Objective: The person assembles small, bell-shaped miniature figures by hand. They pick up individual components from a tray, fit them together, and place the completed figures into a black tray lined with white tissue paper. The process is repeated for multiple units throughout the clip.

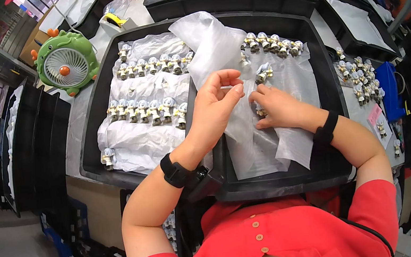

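Mid-frame, a rounded figurine is being pinched by right hand; left hand, grip apart, is being held near filmy sheeting.

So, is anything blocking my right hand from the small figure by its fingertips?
Nothing visible: your right hand is right at the small figure, thumb and fingers on either side. A second figure lies beyond the fingers, not in between.

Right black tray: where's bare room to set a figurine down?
Bare: near part of the white sheet, between right hand and near wall; tray floor right of sheet's near corner. Crowded: far end, row of figurines; separate figurine beyond that hand.
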Demonstrator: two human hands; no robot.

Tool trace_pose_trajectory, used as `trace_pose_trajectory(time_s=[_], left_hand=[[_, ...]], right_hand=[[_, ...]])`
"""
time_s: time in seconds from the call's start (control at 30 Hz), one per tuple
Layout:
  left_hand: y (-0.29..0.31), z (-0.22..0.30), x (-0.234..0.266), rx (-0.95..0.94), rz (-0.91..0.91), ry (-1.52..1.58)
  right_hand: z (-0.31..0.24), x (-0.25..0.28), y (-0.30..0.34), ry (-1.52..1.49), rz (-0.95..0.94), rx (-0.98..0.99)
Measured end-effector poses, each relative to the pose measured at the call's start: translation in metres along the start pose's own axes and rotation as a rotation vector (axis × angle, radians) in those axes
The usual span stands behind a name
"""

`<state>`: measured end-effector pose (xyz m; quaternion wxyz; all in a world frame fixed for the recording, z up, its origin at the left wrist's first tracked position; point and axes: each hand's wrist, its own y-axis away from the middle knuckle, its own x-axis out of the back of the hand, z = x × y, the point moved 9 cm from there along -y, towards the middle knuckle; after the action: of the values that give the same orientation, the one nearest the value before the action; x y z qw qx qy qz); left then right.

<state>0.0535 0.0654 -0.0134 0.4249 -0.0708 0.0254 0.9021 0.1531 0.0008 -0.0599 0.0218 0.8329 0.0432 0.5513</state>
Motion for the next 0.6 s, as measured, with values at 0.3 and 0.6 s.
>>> trace_pose_trajectory(time_s=[0.3, 0.6], left_hand=[[0.001, 0.0, 0.0, -0.019, -0.004, 0.017], [0.006, 0.016, -0.004, -0.102, -0.039, 0.027]], right_hand=[[-0.018, 0.045, -0.008, -1.193, 0.019, 0.041], [-0.019, 0.053, -0.006, -1.669, 0.089, 0.097]])
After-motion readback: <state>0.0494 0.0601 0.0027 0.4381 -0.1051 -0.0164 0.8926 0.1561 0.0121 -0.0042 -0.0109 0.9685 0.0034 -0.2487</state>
